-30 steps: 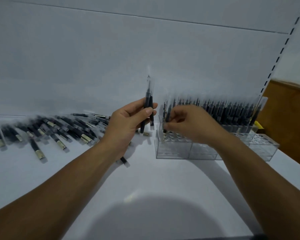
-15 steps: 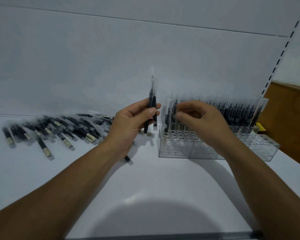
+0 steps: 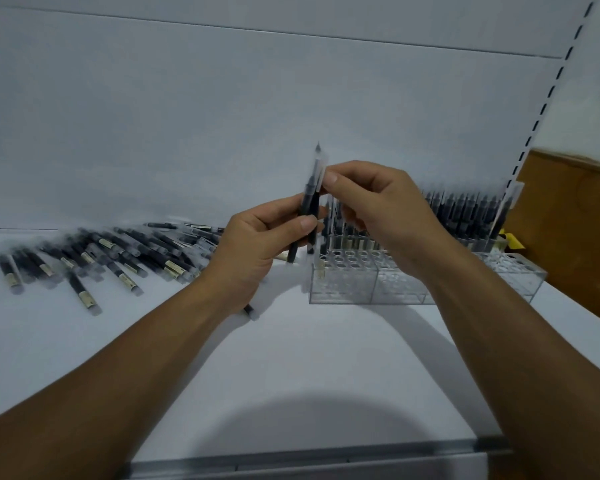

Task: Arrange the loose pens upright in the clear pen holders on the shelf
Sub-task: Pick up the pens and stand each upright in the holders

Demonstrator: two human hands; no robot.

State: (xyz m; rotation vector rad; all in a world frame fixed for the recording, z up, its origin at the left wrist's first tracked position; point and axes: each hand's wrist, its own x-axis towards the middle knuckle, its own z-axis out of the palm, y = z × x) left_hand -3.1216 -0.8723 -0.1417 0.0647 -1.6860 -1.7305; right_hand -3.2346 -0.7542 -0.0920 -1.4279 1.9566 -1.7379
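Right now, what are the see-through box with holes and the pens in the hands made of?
Clear pen holder: looks like acrylic or a similar hard clear plastic, glossy; the shelf shows through its walls and its edges catch light.
Held pens: probably plastic, with dark barrels and frosted see-through caps.
Shelf: smooth matte white, maybe painted metal; the look leaves that open.

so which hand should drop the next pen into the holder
Right, probably: the right hand pinches the top of a pen held by the left hand and sits above empty holes in the clear holder.
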